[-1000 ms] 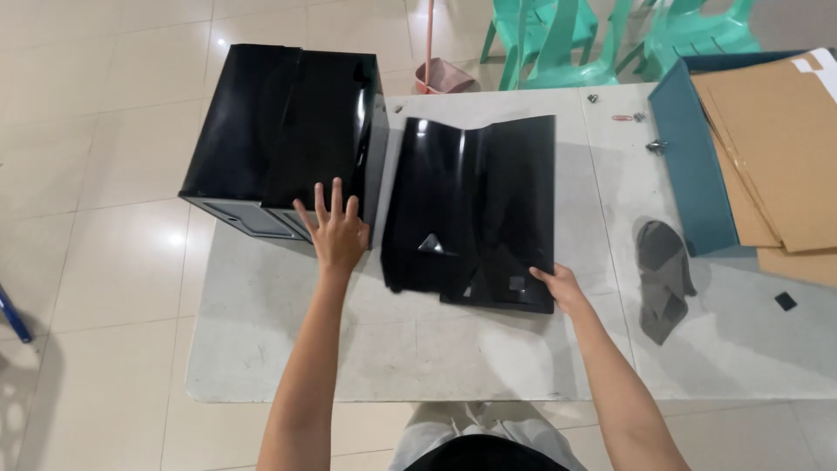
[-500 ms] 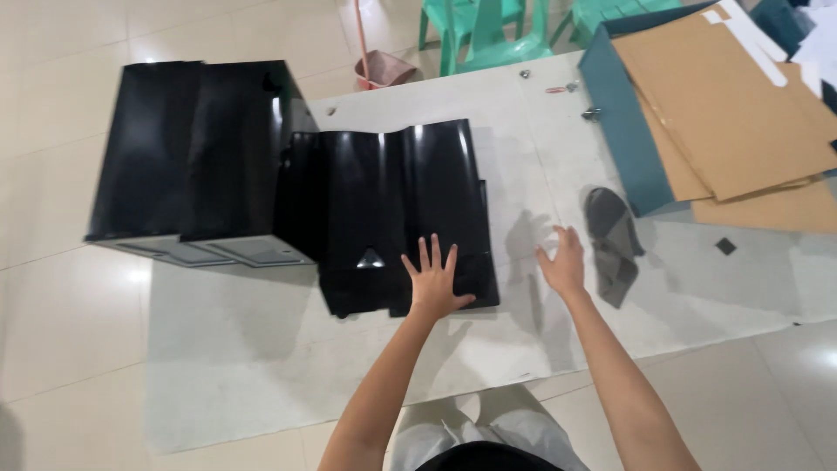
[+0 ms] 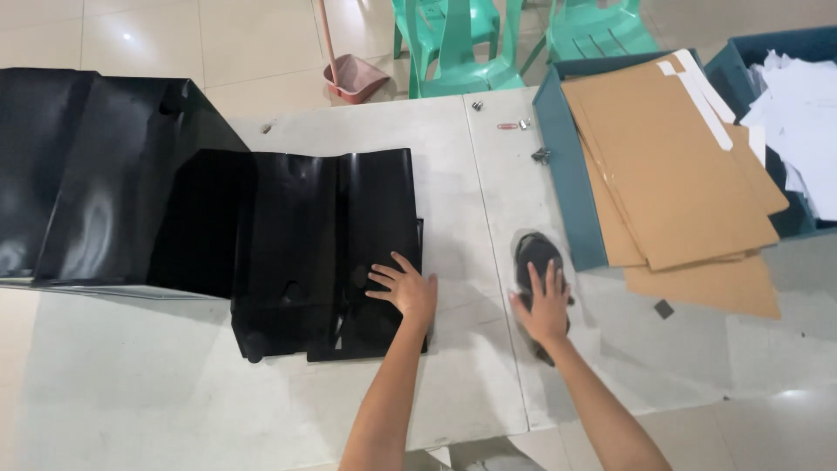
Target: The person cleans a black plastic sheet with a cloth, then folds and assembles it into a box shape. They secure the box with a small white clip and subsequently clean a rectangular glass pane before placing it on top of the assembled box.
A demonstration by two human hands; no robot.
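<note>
A glossy black folded sheet lies flat on the white table. My left hand rests palm down on its lower right corner, fingers spread. My right hand lies flat on a small dark piece to the right of the sheet, covering its lower part. A large black box-like stack stands at the table's left, touching the sheet's left side.
A teal bin holding brown cardboard sheets sits at the right, with a second bin of white paper beyond it. Small metal clips lie near the bin. Green chairs and a pink dustpan stand behind the table.
My left hand moved from the black box onto the sheet's lower right corner. My right hand left the sheet and came down on the small dark piece. The view shifted right.
</note>
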